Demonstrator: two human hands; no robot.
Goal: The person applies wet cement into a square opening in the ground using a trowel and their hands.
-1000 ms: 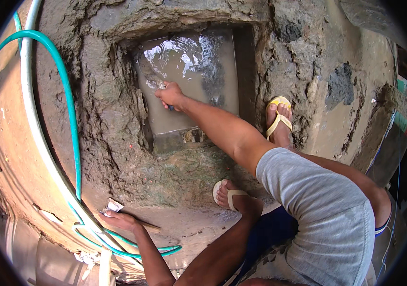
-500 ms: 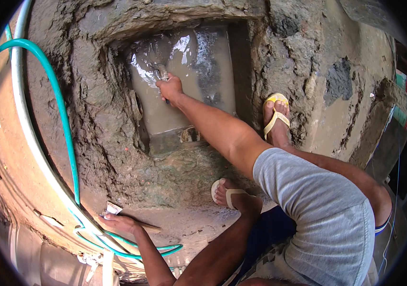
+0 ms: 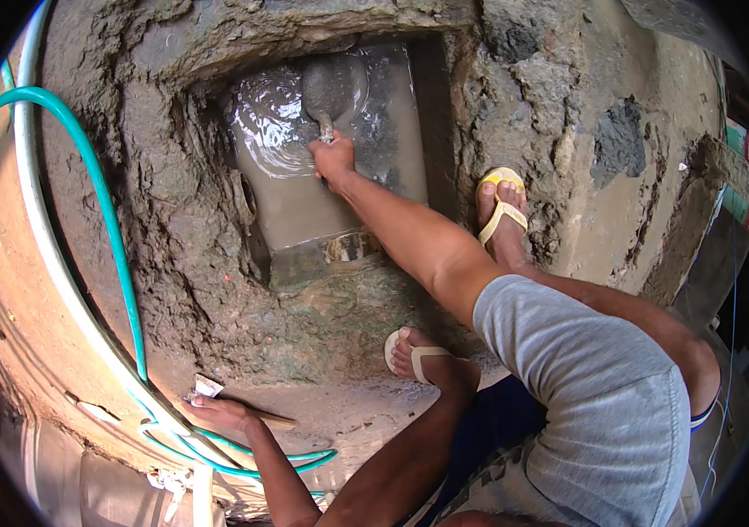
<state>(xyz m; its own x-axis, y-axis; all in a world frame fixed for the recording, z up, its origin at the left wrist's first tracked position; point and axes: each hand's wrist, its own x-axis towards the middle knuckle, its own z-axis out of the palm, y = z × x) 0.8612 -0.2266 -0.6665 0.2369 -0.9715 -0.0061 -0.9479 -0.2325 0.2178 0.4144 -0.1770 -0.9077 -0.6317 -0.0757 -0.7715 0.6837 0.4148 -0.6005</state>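
Observation:
My right hand [image 3: 334,160] is closed round the handle of a trowel [image 3: 325,86] over the square pit. Its broad grey blade is coated with wet mud and lies at the surface of the murky water [image 3: 291,206], near the far wall. Ripples ring the blade's left side. At the lower left, my left hand [image 3: 219,412] rests low by a pale pipe, fingers stretched out. Touching or just beside those fingers is a small whitish flat piece [image 3: 208,386]. A thin wooden strip [image 3: 274,421] passes behind the wrist; whether the two are joined is hidden.
Rough mud [image 3: 172,211] surrounds the pit. A long pale pipe [image 3: 50,237] and a green hose [image 3: 109,189] run down the left side. My sandalled feet stand at the pit's right edge and near side. A board [image 3: 739,180] juts in at the right.
The trowel blade has come into clear view and now points toward the far wall. My right hand has shifted slightly right, and ripples have spread over the water. My left hand stays put.

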